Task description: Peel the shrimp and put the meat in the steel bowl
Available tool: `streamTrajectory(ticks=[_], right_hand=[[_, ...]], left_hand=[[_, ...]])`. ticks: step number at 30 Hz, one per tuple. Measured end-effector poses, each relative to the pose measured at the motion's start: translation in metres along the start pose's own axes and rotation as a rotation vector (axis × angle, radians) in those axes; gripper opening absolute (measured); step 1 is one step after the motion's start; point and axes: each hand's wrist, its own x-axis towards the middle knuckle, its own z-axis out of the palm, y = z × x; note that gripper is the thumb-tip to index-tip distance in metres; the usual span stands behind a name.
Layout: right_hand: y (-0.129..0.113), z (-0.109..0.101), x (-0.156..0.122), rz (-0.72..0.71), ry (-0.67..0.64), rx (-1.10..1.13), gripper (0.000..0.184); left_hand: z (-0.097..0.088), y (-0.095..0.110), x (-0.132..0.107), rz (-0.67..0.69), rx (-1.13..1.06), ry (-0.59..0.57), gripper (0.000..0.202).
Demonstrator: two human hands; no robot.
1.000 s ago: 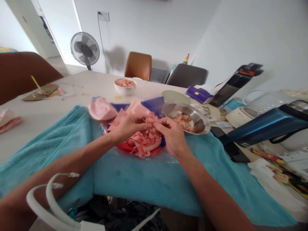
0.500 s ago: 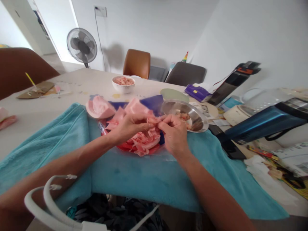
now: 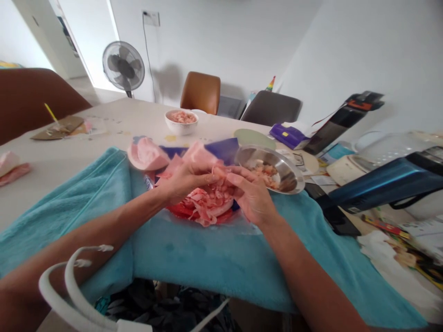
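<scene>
Both my hands meet over a heap of torn pink pomelo membrane (image 3: 204, 207). My left hand (image 3: 194, 180) pinches a small piece of pomelo flesh (image 3: 219, 173) from the left. From the right, the bent fingers of my right hand (image 3: 254, 193) close on the same piece; its far side is hidden by them. Thick pink pomelo rind (image 3: 147, 154) lies left of the heap, on blue-and-red plastic packaging (image 3: 221, 148). Just beyond my right hand stands a steel bowl (image 3: 294, 177) with bits of pulp in it.
A teal towel (image 3: 207, 263) covers the table's near edge. Farther back is a white bowl (image 3: 182, 128) of pink pulp. On the right lie a blue flask (image 3: 384, 180), a dark bottle (image 3: 339, 122), a phone (image 3: 341, 223) and crumpled tissue (image 3: 380, 253). White cables (image 3: 69, 295) hang in front.
The view has shifted slightly. My right hand has turned and its fingers have spread a little along the pomelo piece. Both hands stay over the heap.
</scene>
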Motion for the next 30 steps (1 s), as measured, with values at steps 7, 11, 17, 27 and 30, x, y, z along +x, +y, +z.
streamTrajectory(ticks=[7,11,17,27,30], right_hand=[[-0.0024,0.0004,-0.0009,-0.043,0.004,-0.151,0.015],[-0.003,-0.0029,-0.0013,-0.1,-0.028,-0.221,0.016],[0.0009,-0.0004,-0.0028,-0.154,0.027,-0.196,0.009],[-0.0005,0.0023,-0.0047,-0.153,0.006,-0.18,0.022],[0.0037,-0.0003,-0.0031,-0.246,0.064,-0.321,0.007]], left_hand=[[-0.001,-0.0019,-0.0007,0.063,0.113,-0.024,0.018],[-0.0021,-0.0019,0.0002,0.031,0.074,-0.006,0.018],[-0.0012,-0.0014,-0.0002,-0.023,-0.031,-0.036,0.015],[-0.0035,-0.0018,0.0024,-0.069,-0.115,-0.019,0.015],[-0.0032,-0.0033,0.0022,-0.042,-0.095,-0.017,0.015]])
